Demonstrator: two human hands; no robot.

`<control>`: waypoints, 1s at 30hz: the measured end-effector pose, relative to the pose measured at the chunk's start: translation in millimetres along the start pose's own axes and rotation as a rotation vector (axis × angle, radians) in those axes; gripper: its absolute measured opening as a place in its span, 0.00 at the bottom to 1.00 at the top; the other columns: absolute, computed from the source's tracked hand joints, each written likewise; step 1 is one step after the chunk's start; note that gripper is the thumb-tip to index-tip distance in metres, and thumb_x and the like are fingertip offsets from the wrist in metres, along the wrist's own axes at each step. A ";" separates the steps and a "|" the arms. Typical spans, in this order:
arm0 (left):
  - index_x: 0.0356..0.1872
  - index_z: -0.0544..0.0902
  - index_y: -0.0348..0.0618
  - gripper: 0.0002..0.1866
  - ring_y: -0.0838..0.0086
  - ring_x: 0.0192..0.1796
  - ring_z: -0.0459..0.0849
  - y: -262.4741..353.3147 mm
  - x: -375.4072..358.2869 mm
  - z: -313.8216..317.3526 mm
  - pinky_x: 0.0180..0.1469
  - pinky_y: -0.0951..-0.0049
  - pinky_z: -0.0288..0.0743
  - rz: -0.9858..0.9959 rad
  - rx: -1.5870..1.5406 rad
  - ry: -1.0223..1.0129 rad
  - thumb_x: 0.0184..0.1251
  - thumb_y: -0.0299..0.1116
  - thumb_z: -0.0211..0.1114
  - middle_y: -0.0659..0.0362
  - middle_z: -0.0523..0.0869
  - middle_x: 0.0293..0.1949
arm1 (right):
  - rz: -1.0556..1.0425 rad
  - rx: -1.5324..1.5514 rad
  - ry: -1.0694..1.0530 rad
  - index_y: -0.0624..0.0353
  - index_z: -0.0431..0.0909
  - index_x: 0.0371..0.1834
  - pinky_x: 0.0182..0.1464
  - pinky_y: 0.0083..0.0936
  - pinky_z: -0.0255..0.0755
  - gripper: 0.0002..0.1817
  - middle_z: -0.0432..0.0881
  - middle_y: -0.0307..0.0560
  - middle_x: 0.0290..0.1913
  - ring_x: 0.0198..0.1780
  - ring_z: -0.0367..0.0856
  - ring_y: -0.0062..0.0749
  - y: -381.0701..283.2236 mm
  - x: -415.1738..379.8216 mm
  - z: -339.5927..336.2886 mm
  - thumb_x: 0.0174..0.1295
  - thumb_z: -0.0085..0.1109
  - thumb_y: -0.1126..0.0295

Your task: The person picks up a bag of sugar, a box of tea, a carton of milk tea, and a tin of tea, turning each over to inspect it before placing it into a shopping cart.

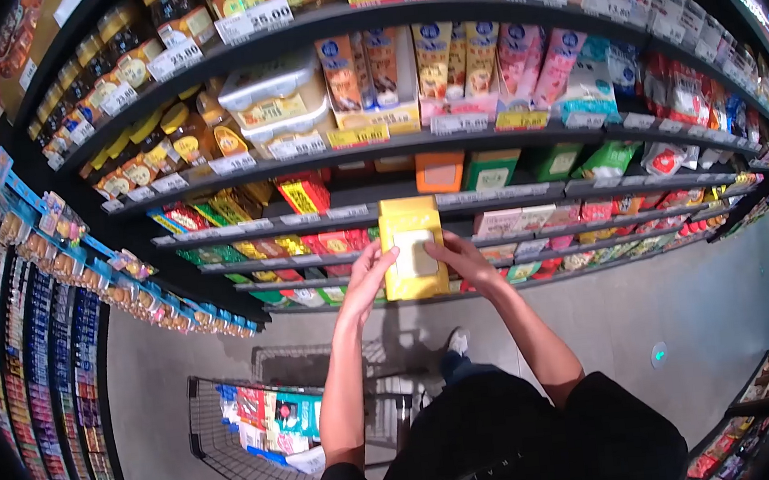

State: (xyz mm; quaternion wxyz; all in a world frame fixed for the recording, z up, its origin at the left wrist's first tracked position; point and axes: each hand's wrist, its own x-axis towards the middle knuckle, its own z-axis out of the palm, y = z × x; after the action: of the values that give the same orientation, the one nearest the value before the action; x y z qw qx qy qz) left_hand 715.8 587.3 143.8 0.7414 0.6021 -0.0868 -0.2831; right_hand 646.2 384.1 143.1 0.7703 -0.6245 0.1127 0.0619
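Note:
A yellow box (416,279) with a pale panel on its face is held up in front of the shelves, between both hands. My left hand (369,277) grips its left side, the thumb lying on the front. On the opposite side my right hand (462,261) holds the box the same way, its thumb near the pale panel. The fingers behind the box are partly hidden. Just past the box, the lower shelves carry packets and cartons, among them an orange box (440,172) and a green box (492,170).
A wire shopping cart (238,453) holding several packages stands on the floor at lower left. Shelves (376,148) with jars, tubes and price tags curve across the front. A hanging rack (99,254) of small packs juts out at left, and more shelving (45,365) lies beyond it.

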 end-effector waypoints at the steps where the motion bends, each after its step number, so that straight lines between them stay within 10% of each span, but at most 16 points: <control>1: 0.69 0.67 0.37 0.32 0.78 0.54 0.81 3.6 3.9 -0.5 0.53 0.78 0.74 0.021 0.012 -0.009 0.69 0.40 0.67 0.58 0.82 0.54 | 0.009 -0.019 0.023 0.59 0.71 0.67 0.58 0.21 0.70 0.31 0.81 0.40 0.54 0.54 0.78 0.21 1.2 6.7 -2.6 0.65 0.66 0.54; 21: 0.62 0.75 0.38 0.26 0.76 0.50 0.82 68.8 115.2 -40.7 0.54 0.74 0.74 0.107 0.056 -0.124 0.68 0.42 0.67 0.60 0.84 0.48 | -0.285 -0.057 -0.063 0.65 0.66 0.68 0.64 0.25 0.68 0.31 0.79 0.48 0.60 0.61 0.76 0.27 -56.6 110.5 -5.2 0.67 0.63 0.58; 30: 0.68 0.69 0.32 0.35 0.65 0.68 0.70 66.1 157.9 -59.5 0.72 0.68 0.56 0.238 0.018 -0.138 0.60 0.29 0.71 0.52 0.74 0.66 | -0.395 -0.393 0.153 0.68 0.74 0.58 0.49 0.20 0.71 0.24 0.83 0.43 0.44 0.44 0.76 0.19 -58.3 140.0 4.7 0.68 0.63 0.61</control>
State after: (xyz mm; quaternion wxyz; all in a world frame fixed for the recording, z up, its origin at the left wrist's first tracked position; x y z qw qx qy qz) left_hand 894.8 562.3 157.0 0.7566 0.5734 -0.2108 -0.2331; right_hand 795.9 369.9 164.1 0.6208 -0.7747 0.0324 -0.1161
